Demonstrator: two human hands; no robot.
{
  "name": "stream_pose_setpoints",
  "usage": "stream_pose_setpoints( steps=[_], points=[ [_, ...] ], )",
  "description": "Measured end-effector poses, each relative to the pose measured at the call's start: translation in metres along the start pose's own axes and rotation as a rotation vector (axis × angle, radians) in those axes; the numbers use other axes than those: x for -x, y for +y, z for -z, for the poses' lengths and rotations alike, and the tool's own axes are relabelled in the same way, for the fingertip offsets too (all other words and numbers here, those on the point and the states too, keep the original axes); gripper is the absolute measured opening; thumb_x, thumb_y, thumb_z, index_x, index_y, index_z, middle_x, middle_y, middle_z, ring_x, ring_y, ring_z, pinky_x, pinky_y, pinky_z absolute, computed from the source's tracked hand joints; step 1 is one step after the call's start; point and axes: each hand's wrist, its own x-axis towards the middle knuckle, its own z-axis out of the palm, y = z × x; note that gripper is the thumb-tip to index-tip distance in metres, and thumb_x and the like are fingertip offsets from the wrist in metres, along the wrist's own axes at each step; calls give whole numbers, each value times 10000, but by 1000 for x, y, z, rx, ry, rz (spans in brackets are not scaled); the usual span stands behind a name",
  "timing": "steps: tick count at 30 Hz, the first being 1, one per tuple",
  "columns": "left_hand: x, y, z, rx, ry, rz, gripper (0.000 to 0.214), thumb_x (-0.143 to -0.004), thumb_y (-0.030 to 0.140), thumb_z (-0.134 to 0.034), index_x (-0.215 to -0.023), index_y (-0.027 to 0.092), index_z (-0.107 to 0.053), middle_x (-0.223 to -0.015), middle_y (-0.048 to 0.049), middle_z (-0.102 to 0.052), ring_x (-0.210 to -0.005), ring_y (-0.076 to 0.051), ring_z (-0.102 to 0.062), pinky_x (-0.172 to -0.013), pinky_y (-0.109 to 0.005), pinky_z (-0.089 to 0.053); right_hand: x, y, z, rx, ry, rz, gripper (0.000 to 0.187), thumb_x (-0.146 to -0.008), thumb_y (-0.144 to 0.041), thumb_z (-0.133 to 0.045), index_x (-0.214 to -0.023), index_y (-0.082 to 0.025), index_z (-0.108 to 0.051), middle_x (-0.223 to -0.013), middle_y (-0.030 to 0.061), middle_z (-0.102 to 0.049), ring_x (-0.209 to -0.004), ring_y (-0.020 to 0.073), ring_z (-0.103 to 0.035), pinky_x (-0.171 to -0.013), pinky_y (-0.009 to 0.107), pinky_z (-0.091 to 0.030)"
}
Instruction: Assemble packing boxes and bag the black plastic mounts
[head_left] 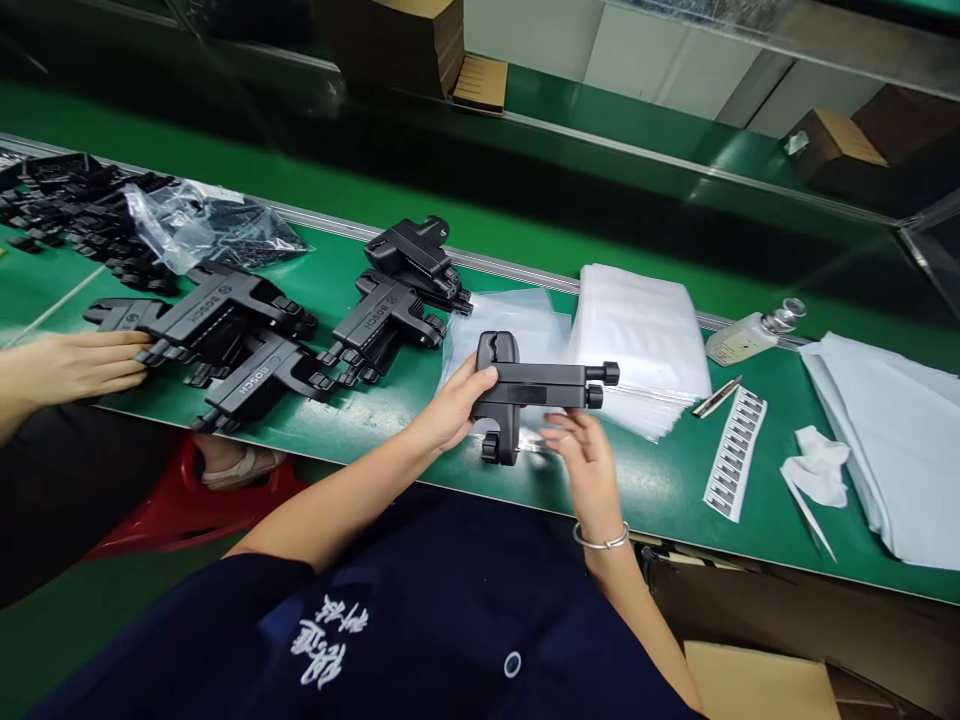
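My left hand (452, 405) grips a black plastic bracket (536, 387) by its left end and holds it just above the green table (375, 420). My right hand (589, 465) hovers right below the bracket with fingers spread and nothing in them. Under the bracket lies a clear plastic bag (517, 325). A thick stack of clear bags (641, 340) sits just to the right of it.
Several black Bosch-marked brackets (247, 340) lie at the left, where another person's hand (75, 365) rests. Further left lies a bag of black parts (202, 230). To the right lie a strip of labels (737, 450), a small bottle (754, 335), white cloths (892, 440) and a crumpled wipe (821, 465).
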Motion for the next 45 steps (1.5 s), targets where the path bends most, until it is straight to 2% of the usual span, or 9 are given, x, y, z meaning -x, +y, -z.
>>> stream_pose_setpoints(
  steps=[3, 10, 16, 20, 23, 31, 36, 41, 45],
  points=[
    [0, -2, 4, -52, -21, -34, 539, -729, 500, -726, -1153, 190, -600, -984, -50, -690, -938, -232, -653, -791, -306, -527, -5, -4, 15, 8, 195, 86, 362, -866, -449, -633, -1173, -259, -597, -1094, 55, -669, -885, 164, -687, -771, 321, -579],
    [2, -10, 6, -344, -119, -352, 627, -751, 560, -716, -1233, 200, -538, -1212, -89, -605, -1167, -281, -532, -993, -358, -418, -13, -3, 25, 65, 135, -97, 382, -803, -567, -655, -765, -193, -591, -614, -29, -575, -577, 123, -570, -624, 288, -549],
    [4, -11, 4, -383, -89, -267, 596, -785, 587, -663, -1214, 192, -538, -1163, -80, -611, -1168, -286, -521, -1011, -377, -394, -15, 0, 20, -140, 138, -77, 318, -755, -485, -731, -870, -223, -593, -784, -16, -600, -700, 123, -581, -661, 278, -562],
    [1, -13, 3, -272, -56, -139, 491, -837, 561, -601, -1173, 206, -559, -1149, -54, -614, -1186, -275, -521, -1025, -381, -390, -16, 3, 20, -86, 114, -14, 308, -789, -451, -706, -982, -242, -587, -929, 18, -631, -818, 153, -599, -718, 299, -547],
    [1, -14, 6, -332, -84, -207, 549, -808, 581, -631, -1190, 197, -550, -1172, -72, -601, -1176, -286, -517, -1028, -392, -384, -18, 7, 23, 15, 114, 51, 314, -828, -466, -656, -1026, -231, -590, -946, 27, -632, -856, 164, -588, -764, 306, -514],
    [7, -8, 12, -547, -150, -367, 724, -732, 559, -723, -1319, 215, -476, -1202, -95, -589, -1086, -291, -552, -934, -371, -424, -23, 10, 31, 331, 138, 76, 466, -898, -585, -488, -618, -213, -501, -566, -30, -466, -547, 128, -418, -552, 272, -369],
    [4, -8, 10, -431, -95, -372, 620, -797, 605, -639, -1251, 198, -526, -1182, -100, -598, -1121, -290, -536, -980, -385, -404, -21, 9, 31, 321, 82, 189, 308, -885, -509, -562, -960, -219, -636, -853, 18, -635, -802, 176, -571, -743, 304, -453],
    [2, -12, 12, -342, -64, -359, 651, -693, 587, -747, -1191, 203, -580, -1115, -82, -632, -1104, -283, -554, -969, -367, -431, -22, 9, 32, 330, 82, 195, 294, -902, -478, -553, -1012, -227, -659, -868, 27, -646, -851, 195, -580, -818, 344, -466],
    [-10, -11, 11, -53, 116, -171, 507, -721, 565, -709, -1062, 197, -631, -945, -51, -679, -1010, -264, -631, -873, -350, -506, -12, 8, 15, 362, -2, 252, 406, -953, -475, -460, -1272, -256, -580, -1026, 63, -650, -923, 206, -605, -865, 384, -493]
  ],
)
